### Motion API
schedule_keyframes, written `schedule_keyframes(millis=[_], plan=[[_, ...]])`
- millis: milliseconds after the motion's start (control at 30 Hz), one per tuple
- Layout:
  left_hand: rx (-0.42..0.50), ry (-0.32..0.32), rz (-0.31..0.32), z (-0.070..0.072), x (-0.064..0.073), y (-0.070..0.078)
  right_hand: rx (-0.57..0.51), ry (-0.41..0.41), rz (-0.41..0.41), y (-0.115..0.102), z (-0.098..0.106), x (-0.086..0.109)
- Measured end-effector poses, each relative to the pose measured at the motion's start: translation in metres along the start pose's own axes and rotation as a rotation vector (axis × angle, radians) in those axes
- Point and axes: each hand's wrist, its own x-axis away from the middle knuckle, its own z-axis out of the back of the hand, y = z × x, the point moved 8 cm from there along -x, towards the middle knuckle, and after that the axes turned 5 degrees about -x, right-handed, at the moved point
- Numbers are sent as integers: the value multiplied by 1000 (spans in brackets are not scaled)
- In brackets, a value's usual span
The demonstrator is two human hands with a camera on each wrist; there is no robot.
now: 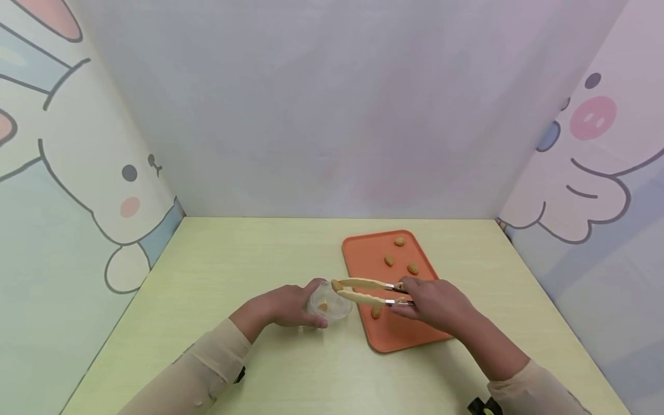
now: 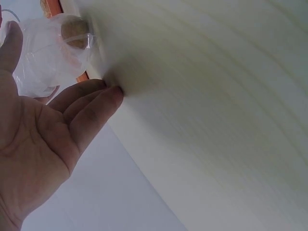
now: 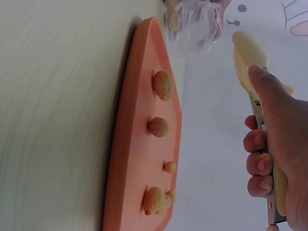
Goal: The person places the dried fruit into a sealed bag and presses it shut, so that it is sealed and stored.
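Observation:
My left hand (image 1: 293, 305) curves its thumb and fingers round a clear plastic container (image 1: 338, 309). A brown piece (image 2: 75, 32) shows low inside it in the left wrist view. My right hand (image 1: 436, 298) grips a pair of tongs (image 1: 363, 298) with metal arms and cream-coloured tips. Pinched at the tips is a brown, walnut-like piece (image 1: 337, 286), over the container's rim in the head view. Under the tongs lies an orange tray (image 1: 399, 331) with several more wrinkled brown pieces (image 3: 162, 85) spread on it.
The tray stands right of the container on a pale wood-grain table (image 1: 259, 248). A plain light wall (image 1: 332, 115) rises at the back. Side walls carry cartoon animals, a rabbit (image 1: 104, 190) at left and a pig (image 1: 596, 155) at right.

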Motion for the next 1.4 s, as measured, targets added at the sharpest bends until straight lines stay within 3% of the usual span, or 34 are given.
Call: schedule_keyframes(millis=[233,700,1400], plan=[[20,3,-1,1,1,1,-43,-25,-4,-2,-3,-2],[15,3,8,1,2,1,-91,-115,-129,17,-3,8],[14,27,37,3,4,1,-89,-157,-339,69,1,79]])
